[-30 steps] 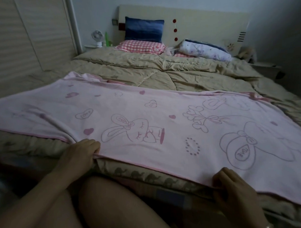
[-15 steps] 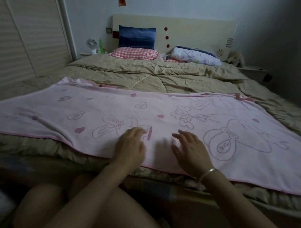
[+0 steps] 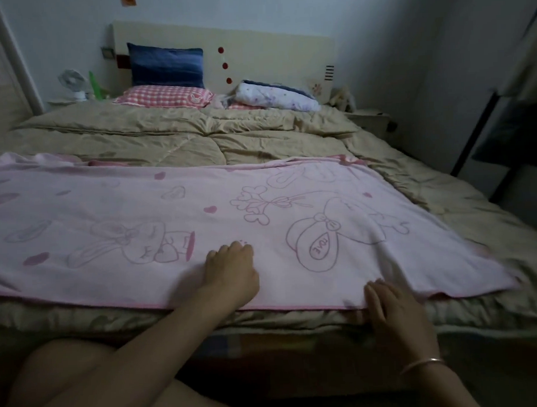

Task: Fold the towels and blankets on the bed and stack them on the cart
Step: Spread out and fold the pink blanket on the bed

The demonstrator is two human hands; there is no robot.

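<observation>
A pink towel blanket (image 3: 139, 207) with rabbit and heart drawings lies spread flat across the foot of the bed. My left hand (image 3: 231, 273) rests palm down on it near its front hem, fingers bent at the tips and holding nothing. My right hand (image 3: 396, 311) lies at the hem further right, fingers straight, touching the cloth's edge. A bracelet circles my right wrist. No cart is in view.
A tan quilt (image 3: 198, 135) covers the bed behind the towel. Pillows (image 3: 166, 94) and a white floral bundle (image 3: 275, 95) lie by the headboard. A nightstand with a small fan (image 3: 72, 82) stands far left. A dark frame (image 3: 484, 135) stands at the right.
Both hands let go of the hem a second ago and came onto the towel's middle. Since then my right hand has slid right and back to the front hem. The view shifted right.
</observation>
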